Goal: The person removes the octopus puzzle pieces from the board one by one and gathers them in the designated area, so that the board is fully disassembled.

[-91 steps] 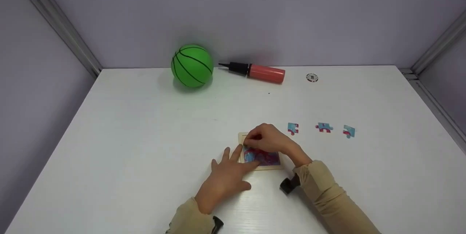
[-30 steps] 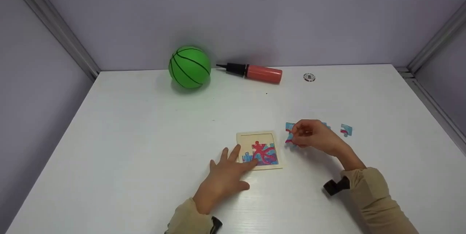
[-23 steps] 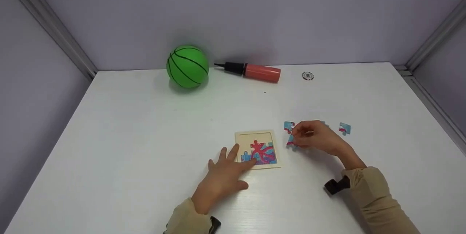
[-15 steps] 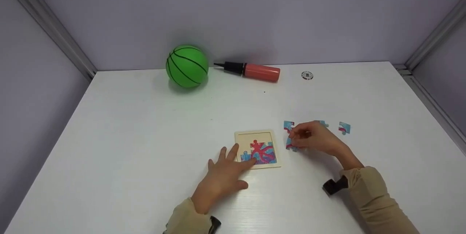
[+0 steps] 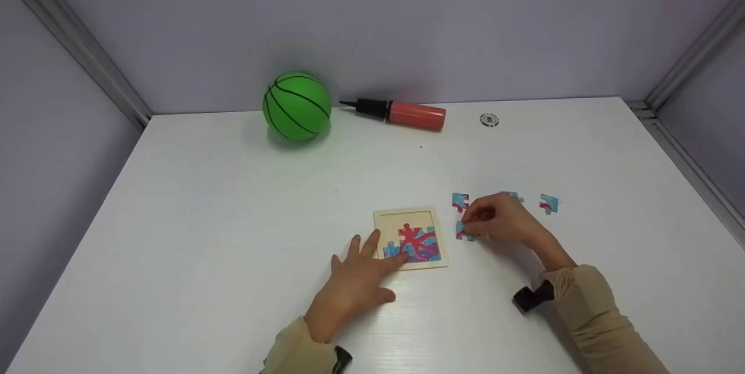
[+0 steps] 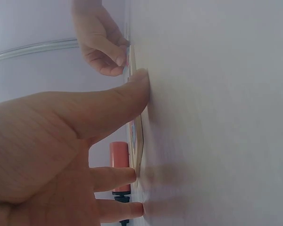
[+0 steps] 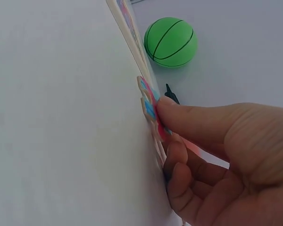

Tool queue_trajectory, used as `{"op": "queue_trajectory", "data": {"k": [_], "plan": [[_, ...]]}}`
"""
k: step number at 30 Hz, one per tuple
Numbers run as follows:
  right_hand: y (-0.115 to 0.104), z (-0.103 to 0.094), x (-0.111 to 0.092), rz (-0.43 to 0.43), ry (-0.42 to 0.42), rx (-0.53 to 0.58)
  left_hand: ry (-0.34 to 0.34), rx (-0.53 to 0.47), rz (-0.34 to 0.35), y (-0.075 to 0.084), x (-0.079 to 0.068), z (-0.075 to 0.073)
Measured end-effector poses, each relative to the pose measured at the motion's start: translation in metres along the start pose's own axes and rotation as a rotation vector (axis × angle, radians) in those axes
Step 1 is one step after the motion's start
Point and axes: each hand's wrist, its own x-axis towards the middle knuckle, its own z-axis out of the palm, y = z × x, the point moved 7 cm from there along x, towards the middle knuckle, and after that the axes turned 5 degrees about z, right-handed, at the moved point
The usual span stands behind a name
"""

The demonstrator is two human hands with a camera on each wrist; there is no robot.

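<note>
Head view. White tabletop [image 5: 204, 217]. Left hand [image 5: 352, 284]: fingers straight and spread, palm down, grasping nothing; one fingertip on the left rim of a square, shallow tray of pale wood [image 5: 389, 225], another on the puzzle picture inside it. That picture, a red octopus on blue and purple [image 5: 422, 243], fills the lower and right part of the tray; bare wood shows along the top and upper left. Right hand [image 5: 503, 220], just right of the tray: thumb and fingertips pinch a blue-and-red jigsaw piece [image 5: 463, 232].

Three more blue-and-red pieces lie loose: one beyond the pinched piece [image 5: 460, 201], one partly hidden behind the right hand [image 5: 513, 195], one farther right [image 5: 549, 203]. Near the back wall: green ball with black lines [image 5: 297, 106], red-and-black cylindrical hand pump [image 5: 416, 116], round black-and-white chip [image 5: 489, 120].

Left wrist view. Thumb extended in front of the tray's edge; red end of the pump behind the fingers. Right hand at upper left, fingers curled.

Right wrist view. Pinched piece tilted, thumb on its printed face, fingers bent behind. Cannot tell whether its lower edge touches the tabletop. Tray at upper left, ball beyond.
</note>
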Motion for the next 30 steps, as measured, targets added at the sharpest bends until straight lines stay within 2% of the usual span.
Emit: {"op": "queue_trajectory", "data": {"k": [10, 17, 23, 30], "plan": [[0.001, 0.001, 0.003, 0.043, 0.013, -0.044, 0.018, 0.002, 0.009, 0.0, -0.002, 0.0], [0.0, 0.001, 0.004, 0.061, 0.004, 0.017, 0.023, 0.014, 0.005, -0.001, -0.002, -0.001], [-0.017, 0.005, 0.01, -0.024, 0.029, 0.026, 0.014, 0.008, -0.005, -0.003, 0.0, 0.002], [-0.05, 0.025, 0.017, -0.136, 0.006, 0.011, -0.037, 0.025, -0.025, -0.002, 0.004, 0.005]]}}
